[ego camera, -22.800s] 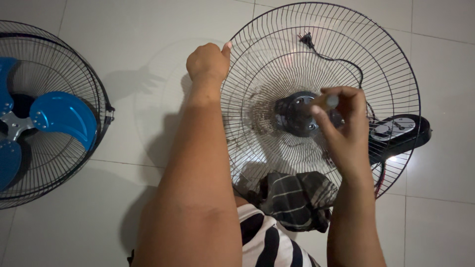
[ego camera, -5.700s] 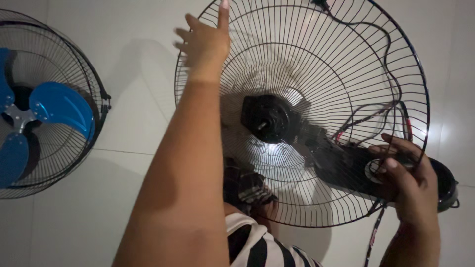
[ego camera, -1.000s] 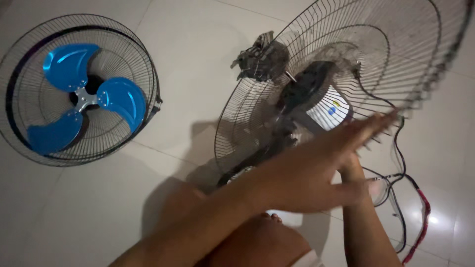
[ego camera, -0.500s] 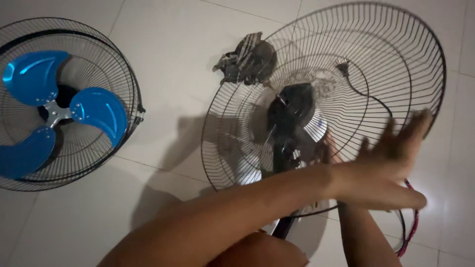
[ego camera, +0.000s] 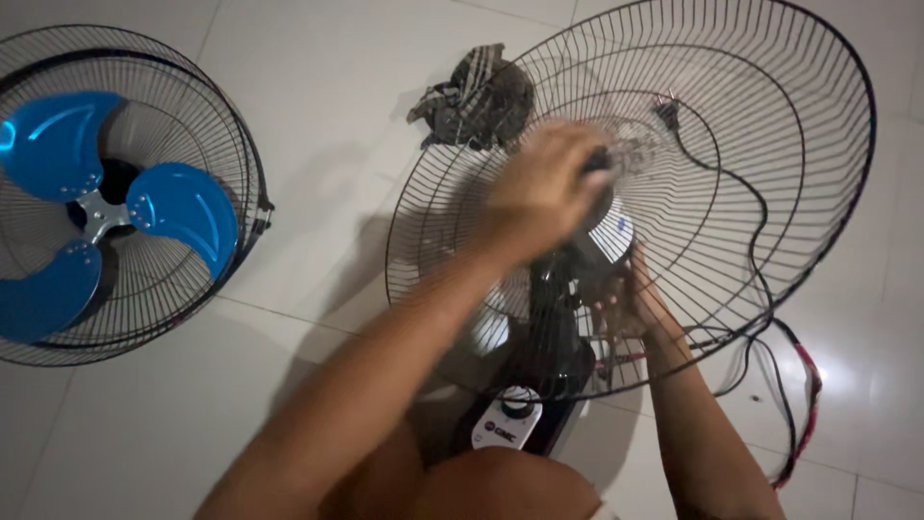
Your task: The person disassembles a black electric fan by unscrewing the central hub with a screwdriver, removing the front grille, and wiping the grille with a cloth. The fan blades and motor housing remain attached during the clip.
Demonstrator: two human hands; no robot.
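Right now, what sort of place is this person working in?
Probably a home or small repair spot, working on the floor: glossy white floor tiles, a bare wire fan guard under both hands, and a blue-bladed fan lying nearby.

Black wire guard (ego camera: pixel 770 144); glossy tile floor (ego camera: pixel 318 87); cloth rag (ego camera: pixel 472 91).

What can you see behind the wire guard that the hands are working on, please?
Through the guard show the white floor, a black cord and the right hand. The left hand, in front, covers the hub. A striped cloth lies partly behind the rim.
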